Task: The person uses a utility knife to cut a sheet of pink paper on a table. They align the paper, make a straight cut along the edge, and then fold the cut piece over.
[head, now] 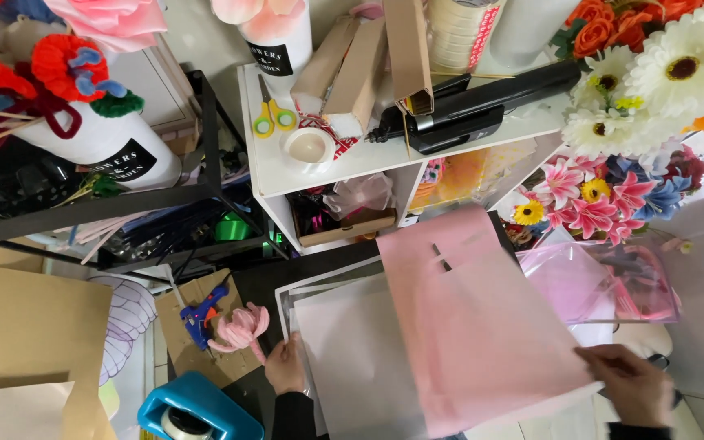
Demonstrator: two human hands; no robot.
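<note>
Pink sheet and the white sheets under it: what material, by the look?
Pink sheet: probably thin matte paper or non-woven wrap; soft, no gloss, faintly see-through near its lower edge by the right hand. White sheets: likely matte paper, opaque, crisp edges, under the left hand.

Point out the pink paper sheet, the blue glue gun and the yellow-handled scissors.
pink paper sheet (474,318), head view, middle of the sheet
blue glue gun (203,311), head view, its body
yellow-handled scissors (274,120), head view, the handles

We see the tissue sheet (482,326) lying over the paper stack (352,358), with the glue gun (203,314) to their left on a cardboard scrap (180,342). Behind them stands the shelf (335,163), carrying scissors (273,116) and a tape roll (308,148).
</note>
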